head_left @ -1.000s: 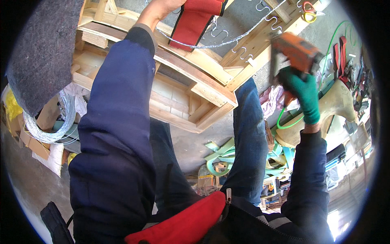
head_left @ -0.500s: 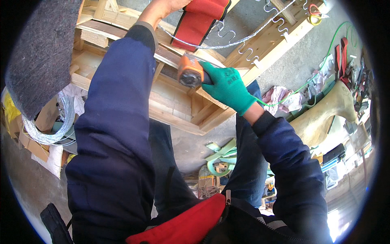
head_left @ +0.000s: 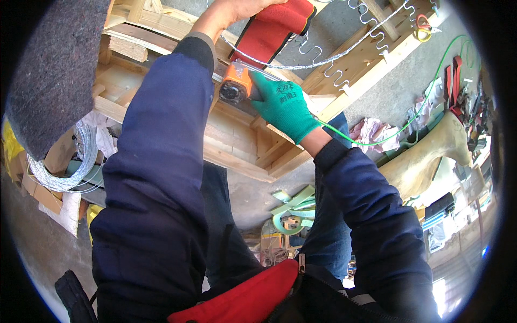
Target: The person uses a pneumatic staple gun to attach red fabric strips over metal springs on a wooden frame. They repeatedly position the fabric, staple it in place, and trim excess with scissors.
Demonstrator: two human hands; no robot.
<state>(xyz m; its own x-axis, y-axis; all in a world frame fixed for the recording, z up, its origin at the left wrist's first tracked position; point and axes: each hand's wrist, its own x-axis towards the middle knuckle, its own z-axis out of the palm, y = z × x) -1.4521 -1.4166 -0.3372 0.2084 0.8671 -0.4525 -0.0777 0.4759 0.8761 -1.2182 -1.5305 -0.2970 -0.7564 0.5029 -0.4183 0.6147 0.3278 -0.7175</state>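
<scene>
- Concrete floor (head_left: 257, 200) under a wooden frame (head_left: 237, 163); frame is the landmark.
- Red strap (head_left: 264, 40): lies over frame's near rail, its lower end by the tool.
- Left hand (head_left: 242, 8), bare, at strap's upper part; fingers run out of view, can't tell how tight. Probably there to steady it.
- Right hand (head_left: 285, 105), gloved, clamped round the orange tool (head_left: 237, 81). Tool held above frame's near rail, presumably to get close to the strap end; nose hidden, contact unclear.
- Room: tight on frame's near side, tool sits between left sleeve (head_left: 156, 124) and strap. Looser toward frame's right corner.
- Hose (head_left: 371, 144): slack, trails off right of frame, so the tool likely has reach.
- Cord (head_left: 323, 63) spans frame's open bay; springs (head_left: 339, 81) line its right rail, probable snag points.
- Scissors (head_left: 424, 27) at frame's far right edge.
- Wire coil (head_left: 59, 180) well left of frame.
</scene>
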